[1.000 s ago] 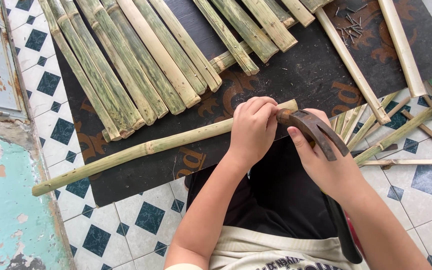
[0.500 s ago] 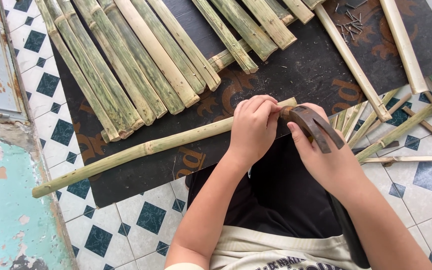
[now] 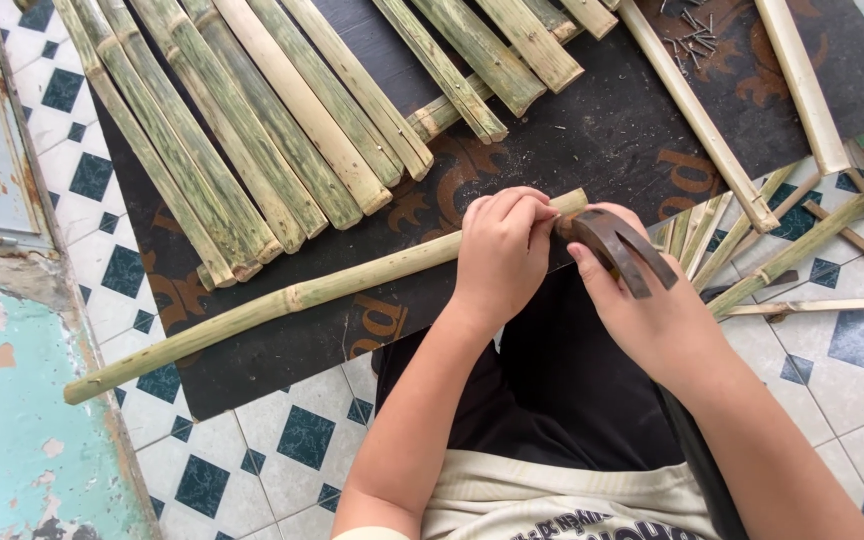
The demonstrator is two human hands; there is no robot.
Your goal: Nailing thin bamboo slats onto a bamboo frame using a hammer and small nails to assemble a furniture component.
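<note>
A long thin green bamboo pole (image 3: 282, 298) lies slantwise across a black mat (image 3: 592, 130), from lower left up to the middle. My left hand (image 3: 500, 255) is closed over the pole near its right end. My right hand (image 3: 652, 310) grips a dark curved hammer head (image 3: 617, 245) that rests against the pole's end, its claw pointing right. The hammer's dark handle runs down along my right forearm.
A row of split green bamboo slats (image 3: 252, 130) lies on the mat above the pole. Loose nails (image 3: 694, 32) sit at top right. Thin bamboo strips (image 3: 772, 240) are scattered on the tiled floor (image 3: 252, 470) at right. A worn painted edge (image 3: 2, 400) runs along the left.
Nothing has visibly changed apart from small shifts of the hammer head at the pole's end; both hands stay in place.
</note>
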